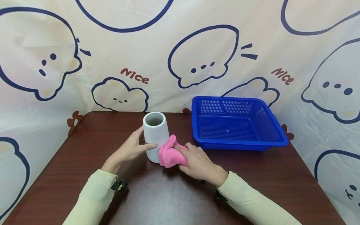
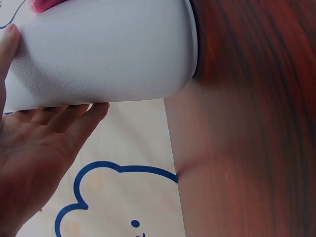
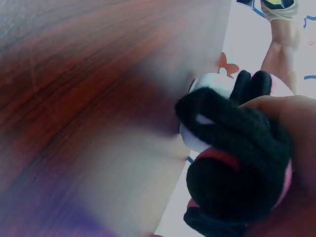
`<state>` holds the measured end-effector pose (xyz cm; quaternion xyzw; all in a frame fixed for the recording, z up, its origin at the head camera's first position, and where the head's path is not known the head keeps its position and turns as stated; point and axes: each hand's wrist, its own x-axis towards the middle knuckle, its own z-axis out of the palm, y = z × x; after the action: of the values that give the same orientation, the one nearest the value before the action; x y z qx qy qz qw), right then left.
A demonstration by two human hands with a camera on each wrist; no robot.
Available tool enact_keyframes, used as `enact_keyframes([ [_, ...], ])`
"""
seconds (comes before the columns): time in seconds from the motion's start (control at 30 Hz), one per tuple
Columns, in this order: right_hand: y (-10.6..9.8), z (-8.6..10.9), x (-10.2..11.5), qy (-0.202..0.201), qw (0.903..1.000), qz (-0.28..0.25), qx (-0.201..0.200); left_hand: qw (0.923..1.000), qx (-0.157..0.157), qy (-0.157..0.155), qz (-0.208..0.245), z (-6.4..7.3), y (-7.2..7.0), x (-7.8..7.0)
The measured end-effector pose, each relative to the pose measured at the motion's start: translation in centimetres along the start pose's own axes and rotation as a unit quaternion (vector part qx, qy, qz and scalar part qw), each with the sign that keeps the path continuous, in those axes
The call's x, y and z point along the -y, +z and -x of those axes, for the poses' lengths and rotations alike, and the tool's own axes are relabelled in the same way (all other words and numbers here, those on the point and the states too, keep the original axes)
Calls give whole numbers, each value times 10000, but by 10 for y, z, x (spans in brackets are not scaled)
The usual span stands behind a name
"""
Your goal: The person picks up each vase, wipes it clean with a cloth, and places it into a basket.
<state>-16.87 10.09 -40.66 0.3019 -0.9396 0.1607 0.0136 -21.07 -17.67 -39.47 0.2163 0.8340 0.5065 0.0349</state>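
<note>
A white tapered vase (image 1: 156, 137) with a round open top stands upright on the brown table. My left hand (image 1: 132, 148) grips its left side, the thumb across the front. In the left wrist view the fingers of the left hand (image 2: 44, 143) lie along the white wall of the vase (image 2: 108, 54). Against the vase's lower right side, my right hand (image 1: 197, 162) holds a bunched pink cloth (image 1: 172, 156). The right wrist view shows this cloth (image 3: 232, 187) mostly black with pink edges, partly covering the vase.
Behind and to the right, a blue perforated plastic basket (image 1: 239, 143) sits on the wood-grain table (image 1: 168, 200). A cream curtain (image 1: 157, 56) printed with cartoon outlines hangs around the table's back and sides.
</note>
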Motion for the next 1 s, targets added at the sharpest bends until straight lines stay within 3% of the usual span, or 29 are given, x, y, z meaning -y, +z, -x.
enact_keyframes([
  [0.43, 10, 3, -3, -72, 9997, 231, 75, 10000, -12, -23, -37, 1, 0, 0],
  [1.0, 18, 3, -6, 141, 9973, 163, 707, 10000, -1, -21, -82, 0, -1, 0],
])
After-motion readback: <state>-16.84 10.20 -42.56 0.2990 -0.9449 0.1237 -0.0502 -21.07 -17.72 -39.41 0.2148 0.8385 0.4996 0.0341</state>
